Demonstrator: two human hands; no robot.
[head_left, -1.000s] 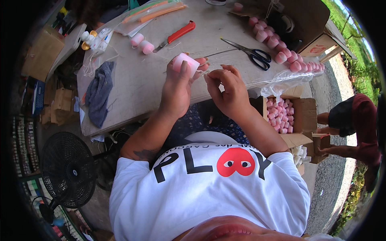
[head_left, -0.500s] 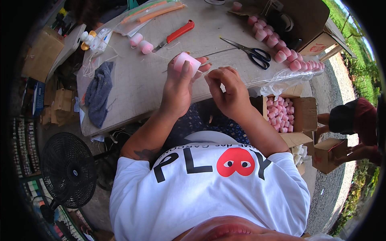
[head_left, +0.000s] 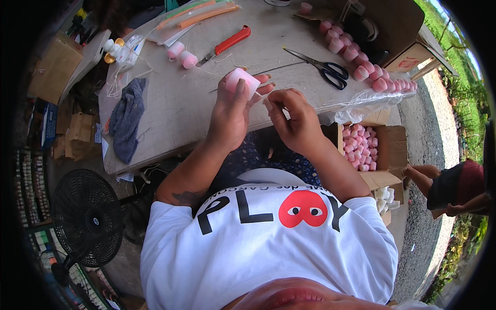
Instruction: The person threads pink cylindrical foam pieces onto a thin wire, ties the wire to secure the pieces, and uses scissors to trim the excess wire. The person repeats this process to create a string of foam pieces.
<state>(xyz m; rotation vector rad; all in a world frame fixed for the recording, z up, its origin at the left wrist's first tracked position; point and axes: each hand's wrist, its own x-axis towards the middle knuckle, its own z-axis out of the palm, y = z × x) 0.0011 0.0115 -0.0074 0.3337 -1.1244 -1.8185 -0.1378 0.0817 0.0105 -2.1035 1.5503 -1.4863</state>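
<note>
My left hand (head_left: pixel 230 116) holds a pale pink cup-shaped piece (head_left: pixel 242 84) above the table's near edge, thumb across its side. From its lower right end a short white string (head_left: pixel 261 96) runs to my right hand (head_left: pixel 292 114), whose fingertips are pinched on it. A thin string also trails back from the held piece toward two more pink pieces (head_left: pixel 188 60) lying on the table. Beyond my hands lie a red utility knife (head_left: pixel 232 41) and black-handled scissors (head_left: pixel 330 71), their blades apart. A long thin metal rod (head_left: pixel 274 68) rests behind the held piece.
Rows of pink pieces (head_left: pixel 360 73) line the table's right side by a cardboard box (head_left: pixel 408 57). An open carton (head_left: pixel 390 147) of pink pieces stands below. At left are a grey cloth (head_left: pixel 127 121), white spools (head_left: pixel 114 50) and a black fan (head_left: pixel 88 217). Another person (head_left: pixel 457 183) is at far right.
The held piece has tilted slightly in my left hand; my right hand has barely shifted. At far right, the other person has moved and the carton by them is now mostly out of sight.
</note>
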